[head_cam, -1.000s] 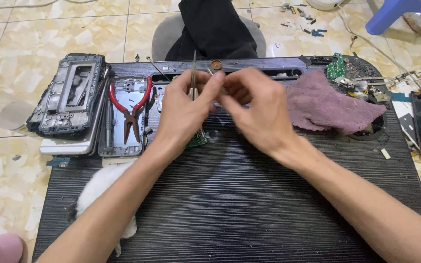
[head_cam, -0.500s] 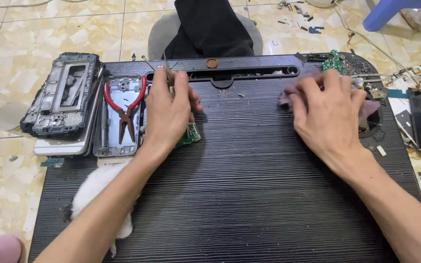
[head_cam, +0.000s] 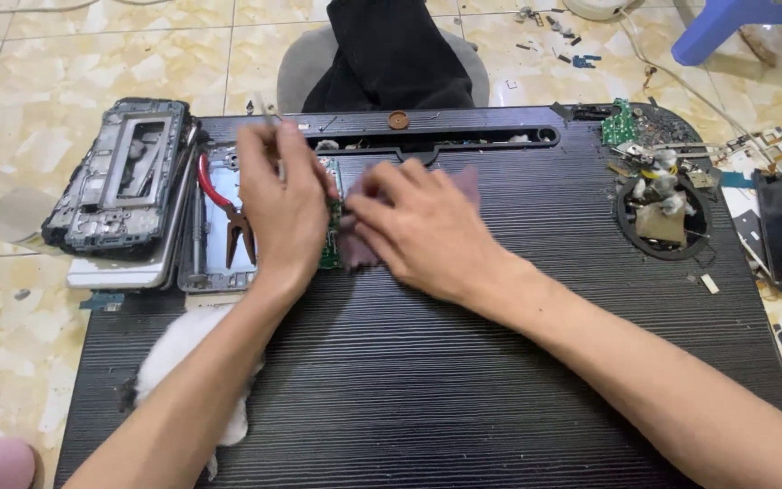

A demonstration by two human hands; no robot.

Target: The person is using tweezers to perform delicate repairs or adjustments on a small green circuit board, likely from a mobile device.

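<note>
Left hand (head_cam: 284,213) pinched tweezers (head_cam: 267,110); right hand (head_cam: 418,231) pressed a mauve cloth (head_cam: 359,249) on the green circuit board (head_cam: 329,254), red pliers (head_cam: 224,204) just left, upper centre.

Black ribbed worktop (head_cam: 463,380); mauve cloth (head_cam: 359,246); green circuit board (head_cam: 329,244); red-handled pliers (head_cam: 228,217); beige marbled floor (head_cam: 56,54); white fluff (head_cam: 178,349).

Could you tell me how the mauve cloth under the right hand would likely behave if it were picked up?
The mauve cloth looks crumpled beneath the right hand, so it would probably droop limply. It seems thin, hence light and unlikely to slip on the ribbed black table.
</note>
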